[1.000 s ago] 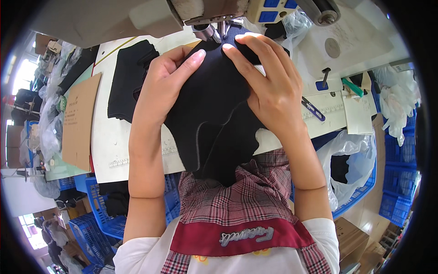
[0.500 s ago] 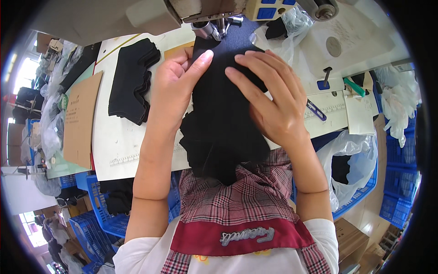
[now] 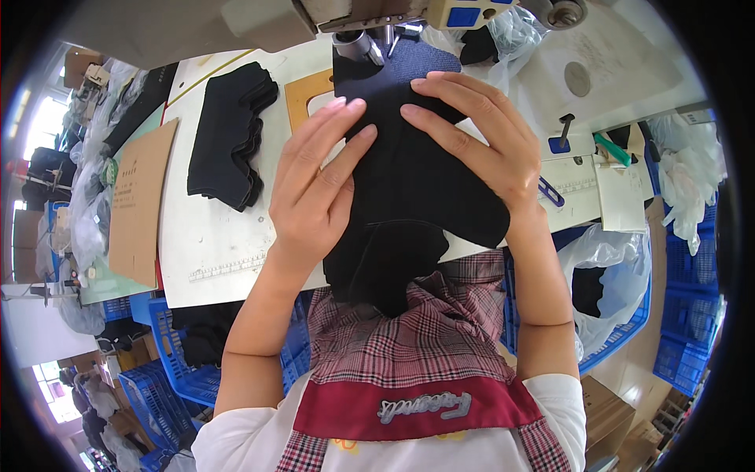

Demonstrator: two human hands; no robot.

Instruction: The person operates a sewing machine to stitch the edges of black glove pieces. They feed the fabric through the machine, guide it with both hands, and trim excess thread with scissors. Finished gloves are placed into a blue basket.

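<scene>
A dark fabric piece (image 3: 425, 181) lies under the metal presser foot (image 3: 362, 49) of a sewing machine. Its far end shows a bluish, textured face. My left hand (image 3: 314, 189) rests on the piece's left side, fingers stretched out flat. On the right side, my right hand (image 3: 495, 149) has its fingers spread, with the tips touching the cloth. More black fabric pieces (image 3: 385, 271) sit layered beneath the near end, hanging over the table edge onto my checked apron (image 3: 409, 346). I cannot make out the needle's exact point in the cloth.
A stack of black cut pieces (image 3: 224, 130) lies on the white table (image 3: 212, 248), left of my hands. To the right are a blue-handled tool (image 3: 550, 191) and a green-handled tool (image 3: 612, 149). Blue crates (image 3: 185, 377) and a plastic-bag-lined basket (image 3: 621, 330) stand below the table.
My left hand has turned from a pinch-like pose to flat, stretched fingers. The upper piece has swung, its near end now spread to the right, and more of its curved bluish end shows.
</scene>
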